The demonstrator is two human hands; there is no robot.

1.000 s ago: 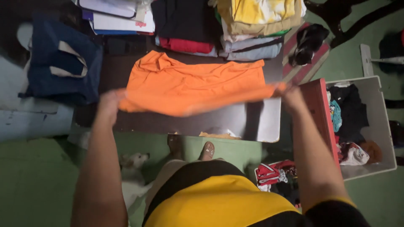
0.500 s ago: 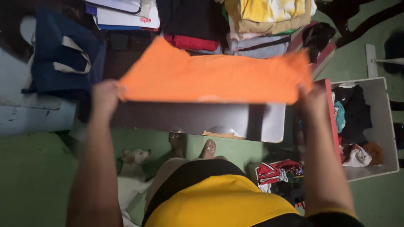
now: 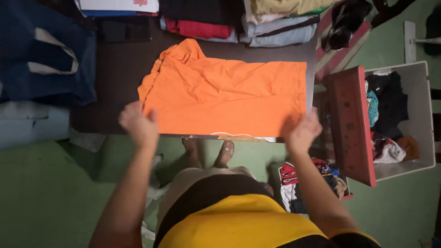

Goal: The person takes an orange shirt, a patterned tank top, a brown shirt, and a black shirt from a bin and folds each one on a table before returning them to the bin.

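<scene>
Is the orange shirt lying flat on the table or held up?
Flat: the orange shirt lies on the dark table, both hands at its near corners.

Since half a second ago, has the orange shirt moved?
Yes. The orange shirt has come down from the air and now lies flat on the dark table, both hands at its near edge, in front of the folded clothes stacks.

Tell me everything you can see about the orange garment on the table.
The orange garment is plain, soft, matte cloth, likely a knit shirt. It lies flat on the dark table, spread as a wide rectangle with light wrinkles; its upper left corner is bunched and rumpled. The near edge runs along the table's front edge. The left hand grips its near left corner and the right hand its near right corner. Its far edge lies close to the folded clothes stacks; whether they touch is unclear.
</scene>
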